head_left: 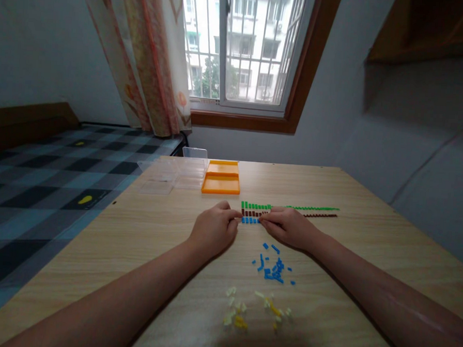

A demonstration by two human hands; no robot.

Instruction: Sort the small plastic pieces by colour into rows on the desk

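My right hand [289,225] is closed in a pinch at the right end of a short row of small blue pieces [248,220], with a blue piece at its fingertips. My left hand [217,227] lies at the left end of the rows, fingers curled, forefinger and thumb slightly apart. Its fingertips are close to or touching the first pieces. Beyond the blue row run a brown row [320,215] and a green row [256,206], partly hidden behind my right hand. Nearer me lies a loose heap of blue pieces [276,269].
Closer still are scattered pale pieces [230,304] and yellow pieces [240,322]. An opened orange case [220,192] and clear plastic boxes [159,182] stand at the far left of the wooden table [171,294]. A bed [60,185] adjoins the left edge.
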